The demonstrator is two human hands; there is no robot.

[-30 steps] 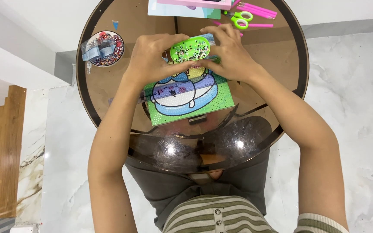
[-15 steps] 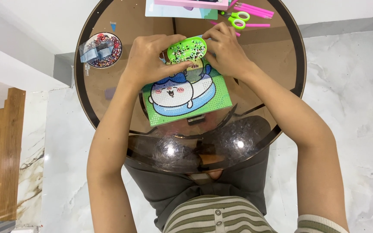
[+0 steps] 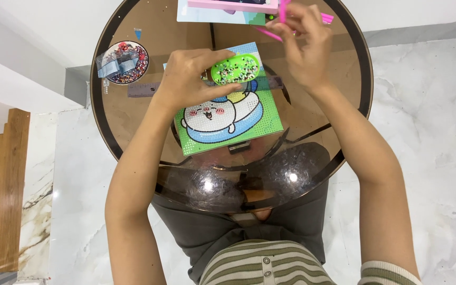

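Centrally, on the round glass table [image 3: 133,126]: green oval tray [image 3: 235,70] speckled with tiny beads, resting over the top edge of a cartoon bead canvas [image 3: 228,113]. Tray's near rim hidden by fingers. Left hand [image 3: 188,79] pinches the tray; right hand [image 3: 304,45], raised beyond the canvas, grips a pink pen [image 3: 282,11], its tip indistinct.

We look down on a round dark glass table [image 3: 133,158] with glossy rim reflections, our floor of pale veined marble [image 3: 428,132], a white wall edge [image 3: 27,47], wooden stair steps [image 3: 6,184] at far left
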